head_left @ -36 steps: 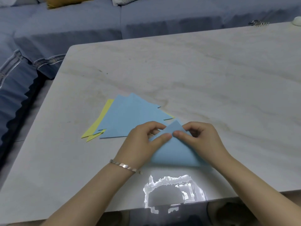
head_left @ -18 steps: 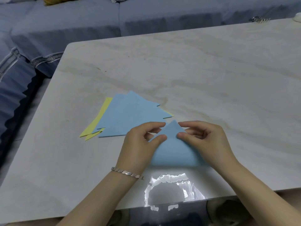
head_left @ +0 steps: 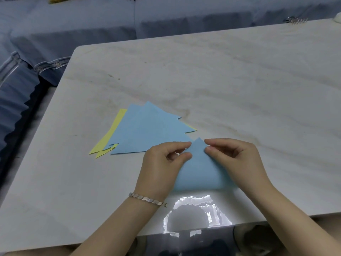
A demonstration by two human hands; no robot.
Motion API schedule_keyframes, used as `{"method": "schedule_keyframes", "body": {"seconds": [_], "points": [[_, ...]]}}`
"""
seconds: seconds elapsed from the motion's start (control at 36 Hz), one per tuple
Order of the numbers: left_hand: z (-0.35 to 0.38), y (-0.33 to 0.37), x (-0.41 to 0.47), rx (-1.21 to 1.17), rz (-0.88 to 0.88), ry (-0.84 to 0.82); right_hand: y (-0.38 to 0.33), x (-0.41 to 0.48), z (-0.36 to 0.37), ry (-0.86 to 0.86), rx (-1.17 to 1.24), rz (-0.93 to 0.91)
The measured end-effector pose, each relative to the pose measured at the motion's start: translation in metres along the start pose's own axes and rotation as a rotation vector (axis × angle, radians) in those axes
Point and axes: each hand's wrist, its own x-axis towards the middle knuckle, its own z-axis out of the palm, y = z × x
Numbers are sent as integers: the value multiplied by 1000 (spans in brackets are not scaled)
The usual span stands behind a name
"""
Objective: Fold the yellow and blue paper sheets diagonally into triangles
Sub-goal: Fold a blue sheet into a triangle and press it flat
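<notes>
1. Light blue paper sheet (head_left: 199, 170), doubled over into a triangle, lies near the front edge of the pale marble-patterned worktop (head_left: 221, 80). Its apex points away and its long side faces the person. That long side looks soft and rounded, so I judge it not yet creased.
2. Left hand (head_left: 162, 167), with a silver link bracelet (head_left: 147, 198) at the wrist, pinches the sheet's left slope just below the apex, thumb and forefinger curled onto it. Right hand (head_left: 238, 159) pinches the right slope likewise. The apex tip shows bare between them.
3. Stack of folded blue and yellow paper triangles (head_left: 147, 132) lies just beyond and left of the left hand. Blue is on top, with yellow showing at the left margin and right tip. Whether it touches the sheet in hand, I cannot tell. Blue sofa (head_left: 73, 24) stands behind the worktop.
4. Risks, as judged:
   - The layers are held only near the tip. If either pinch relaxes before the long side is pressed flat, the upper corner may creep off the lower one and the crease would set skewed.
   - Pressing from one end alone could push a pucker along the fold.
   - A pull towards the body could drag the sheet over the front edge.
5. Against a second ago: the thumbs then nearly met over the apex. Now the right thumb sits further out along its slope, uncovering the tip. Sheet and stack keep their places.
</notes>
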Motion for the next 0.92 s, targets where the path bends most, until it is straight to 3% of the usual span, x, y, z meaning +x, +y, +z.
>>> {"method": "schedule_keyframes", "body": {"seconds": [0.31,0.92], "points": [[1,-2,2,16,-20,-64,2,0,-3,-44,0,22],[2,2,2,30,5,-29,-1,1,-4,-58,-45,-32]]}}
